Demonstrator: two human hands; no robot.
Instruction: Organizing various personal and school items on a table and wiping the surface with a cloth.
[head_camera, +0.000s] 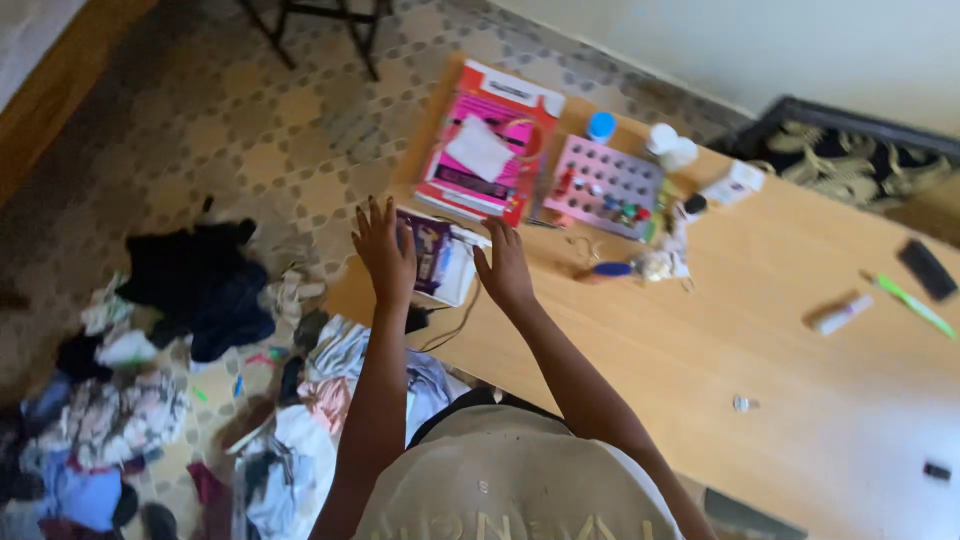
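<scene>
Purple-and-white packet (440, 258) lies flat near the table's (760, 340) left corner, and we see both hands reaching to it, one on each side. Starting from the left, a heap of clothes (150, 400) in dark, white and floral cloth is spread over the patterned floor (250, 120). Next comes our left hand (384, 248), fingers stretched out and slightly spread, palm down on the packet's left edge; it grips nothing that we can make out. Our right hand (505, 270) rests just beside the packet's right edge, fingers straight and close together, also flat and pinching nothing. Behind the packet stands a pink and red box (490, 145), and to its right a lilac tray with round holes (605, 185) that holds small coloured bits. A blue-capped bottle (601, 127) and two white tubs (670, 147) sit near the tray's far edge. A blue-handled tool (612, 269) lies in front of the tray. Farther right, well apart from the hands, lie a white tube (843, 314), a green pen (915, 304) and a black flat object (927, 269).
</scene>
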